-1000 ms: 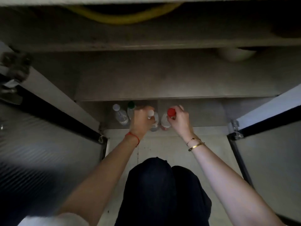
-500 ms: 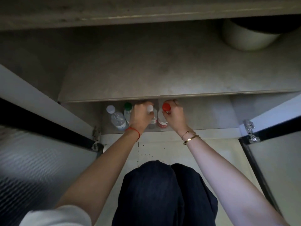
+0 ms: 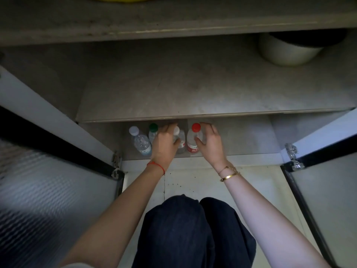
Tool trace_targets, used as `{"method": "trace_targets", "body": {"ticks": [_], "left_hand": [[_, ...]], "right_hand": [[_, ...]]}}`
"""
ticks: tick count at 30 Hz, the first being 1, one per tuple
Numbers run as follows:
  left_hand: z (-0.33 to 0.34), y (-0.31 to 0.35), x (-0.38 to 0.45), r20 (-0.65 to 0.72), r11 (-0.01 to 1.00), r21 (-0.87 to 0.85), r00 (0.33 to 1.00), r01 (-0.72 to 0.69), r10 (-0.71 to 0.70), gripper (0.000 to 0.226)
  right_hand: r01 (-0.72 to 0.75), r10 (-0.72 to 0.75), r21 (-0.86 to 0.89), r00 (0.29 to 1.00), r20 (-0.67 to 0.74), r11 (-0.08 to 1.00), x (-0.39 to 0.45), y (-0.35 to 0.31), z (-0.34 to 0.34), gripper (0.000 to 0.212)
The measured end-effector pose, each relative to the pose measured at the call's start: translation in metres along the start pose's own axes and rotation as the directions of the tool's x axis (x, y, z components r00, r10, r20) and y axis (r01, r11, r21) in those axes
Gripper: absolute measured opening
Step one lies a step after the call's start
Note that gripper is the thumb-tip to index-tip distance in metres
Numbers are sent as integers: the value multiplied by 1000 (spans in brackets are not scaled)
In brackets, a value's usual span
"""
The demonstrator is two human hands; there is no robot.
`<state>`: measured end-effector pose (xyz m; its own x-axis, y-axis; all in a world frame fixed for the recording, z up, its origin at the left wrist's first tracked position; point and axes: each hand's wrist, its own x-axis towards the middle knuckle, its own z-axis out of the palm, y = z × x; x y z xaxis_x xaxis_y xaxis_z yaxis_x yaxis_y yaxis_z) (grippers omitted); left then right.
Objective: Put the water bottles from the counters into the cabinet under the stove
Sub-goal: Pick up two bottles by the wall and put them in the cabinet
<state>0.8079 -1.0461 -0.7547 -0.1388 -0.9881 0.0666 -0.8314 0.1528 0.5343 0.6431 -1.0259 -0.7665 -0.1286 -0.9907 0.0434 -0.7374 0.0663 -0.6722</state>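
Four water bottles stand in a row on the cabinet floor (image 3: 241,136), tucked under the shelf (image 3: 193,93). The left hand (image 3: 166,144) is wrapped around the grey white-capped bottle (image 3: 180,140), thumb on its front. The right hand (image 3: 209,142) is spread loose around the red-capped bottle (image 3: 193,138) – thumb touching, fingers curled just off it. The green-capped bottle (image 3: 153,130) and clear white-capped bottle (image 3: 140,141) sit left of them. Plenty of bare floor to the right. Both doors hang open – the left door (image 3: 48,190) is ribbed glass. A pale pot (image 3: 286,53) sits on the shelf.
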Motion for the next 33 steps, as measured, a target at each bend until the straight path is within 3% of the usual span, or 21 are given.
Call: {"method": "trace_targets", "body": {"ticks": [8, 15, 22, 33], "left_hand": [[-97, 47, -65, -28, 998, -45, 999, -37, 36, 33], [-248, 124, -123, 23, 995, 89, 999, -47, 45, 37], [-400, 216, -178, -8, 994, 89, 998, -64, 65, 41], [-525, 318, -244, 52, 983, 46, 983, -179, 177, 44]], "right_hand": [[-63, 67, -59, 995, 80, 996, -58, -58, -96, 37], [-70, 71, -69, 997, 24, 995, -124, -154, -225, 43], [-54, 56, -82, 998, 20, 995, -190, -264, -361, 47], [-43, 29, -119, 993, -116, 992, -273, -363, -499, 49]]}}
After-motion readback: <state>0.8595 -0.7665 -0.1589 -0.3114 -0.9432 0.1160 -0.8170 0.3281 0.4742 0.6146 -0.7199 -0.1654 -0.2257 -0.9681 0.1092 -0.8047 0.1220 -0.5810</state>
